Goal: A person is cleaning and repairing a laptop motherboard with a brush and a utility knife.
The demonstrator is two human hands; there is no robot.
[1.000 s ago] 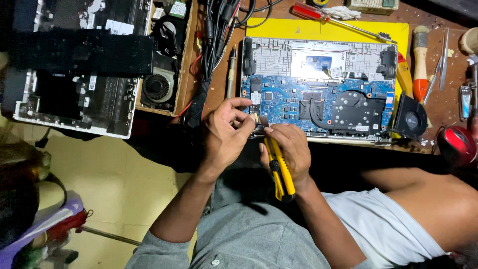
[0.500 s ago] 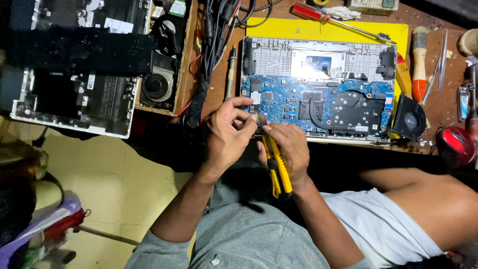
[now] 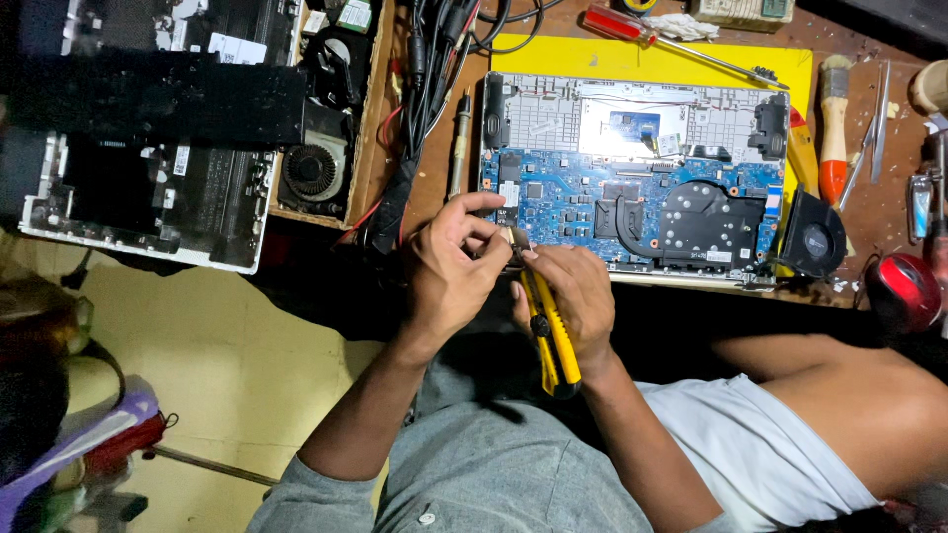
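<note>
Just below the opened laptop (image 3: 632, 178), the right hand (image 3: 573, 296) still grips the yellow utility knife (image 3: 548, 331); the left hand (image 3: 449, 266) keeps pinching a small part (image 3: 515, 242) at its blade; nothing has shifted.

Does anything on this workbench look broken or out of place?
Nothing looks spilled. The opened laptop lies with its blue circuit board bared, and a black fan sits loose off its right edge. Both hands work a yellow utility knife on something small.
</note>
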